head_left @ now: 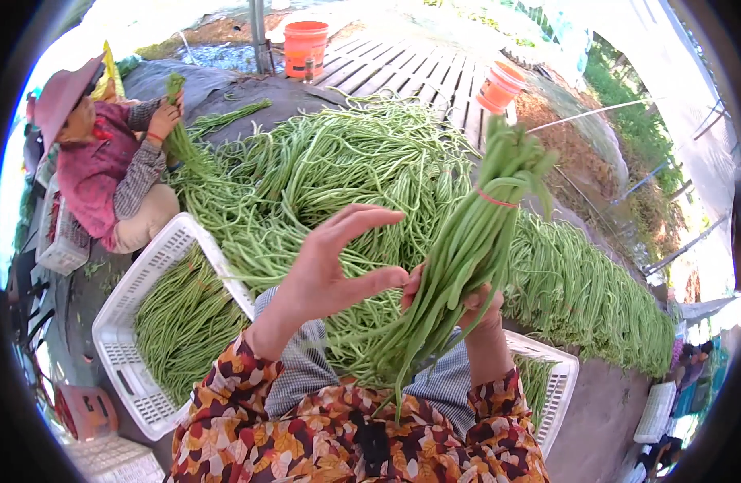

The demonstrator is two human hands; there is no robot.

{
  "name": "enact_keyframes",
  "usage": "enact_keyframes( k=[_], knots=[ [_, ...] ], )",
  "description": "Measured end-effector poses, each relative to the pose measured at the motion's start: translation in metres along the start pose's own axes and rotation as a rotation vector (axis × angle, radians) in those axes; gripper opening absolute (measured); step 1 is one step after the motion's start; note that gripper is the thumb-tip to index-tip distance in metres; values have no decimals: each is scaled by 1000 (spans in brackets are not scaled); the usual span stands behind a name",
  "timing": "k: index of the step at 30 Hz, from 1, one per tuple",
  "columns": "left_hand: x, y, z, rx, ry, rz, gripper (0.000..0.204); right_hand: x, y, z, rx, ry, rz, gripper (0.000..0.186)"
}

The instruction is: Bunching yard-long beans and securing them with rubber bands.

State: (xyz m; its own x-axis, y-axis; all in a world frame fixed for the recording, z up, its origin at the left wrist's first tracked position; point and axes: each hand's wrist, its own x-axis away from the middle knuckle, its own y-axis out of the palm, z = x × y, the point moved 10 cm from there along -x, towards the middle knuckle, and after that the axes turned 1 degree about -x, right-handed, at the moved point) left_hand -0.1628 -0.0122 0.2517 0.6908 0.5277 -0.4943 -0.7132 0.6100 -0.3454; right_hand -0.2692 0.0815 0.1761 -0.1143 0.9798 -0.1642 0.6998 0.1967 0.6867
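Observation:
My right hand [481, 310] is closed round a thick bunch of long green beans [459, 258], held up slantwise in front of my lap. A red rubber band [496, 199] circles the bunch near its upper end, and the loose ends hang down toward my lap. To the left of the bunch, my left hand [326, 270] is open, its thumb and fingers apart and nothing in its grasp. Its thumb tip comes close to the beans; whether it touches them I cannot tell. Behind both hands spreads a large heap of loose long beans [346, 161].
A white crate [117, 346] of long beans stands at my left, another white crate [559, 374] at my right. Bundled beans [588, 294] lie in a row on the right. A co-worker [105, 161] holds beans at the left. Orange buckets [306, 50] stand at the back.

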Motion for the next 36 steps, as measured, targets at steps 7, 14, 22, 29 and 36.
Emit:
enact_keyframes(
  k=[7,14,22,29,36],
  knots=[
    [36,34,10,793,-255,-158,47,7,43,76,28,242,-66,87],
    [68,1,-18,516,-389,134,39,7,8,41,184,94,303,41],
    [84,-28,-20,546,-331,498,36,20,87,2,936,-425,335,15],
    [93,-36,-8,141,-345,408,26,2,89,3,1344,-448,374,25],
    [115,-46,-20,198,-362,393,30,-14,93,25,1453,-418,293,21]
  ],
)
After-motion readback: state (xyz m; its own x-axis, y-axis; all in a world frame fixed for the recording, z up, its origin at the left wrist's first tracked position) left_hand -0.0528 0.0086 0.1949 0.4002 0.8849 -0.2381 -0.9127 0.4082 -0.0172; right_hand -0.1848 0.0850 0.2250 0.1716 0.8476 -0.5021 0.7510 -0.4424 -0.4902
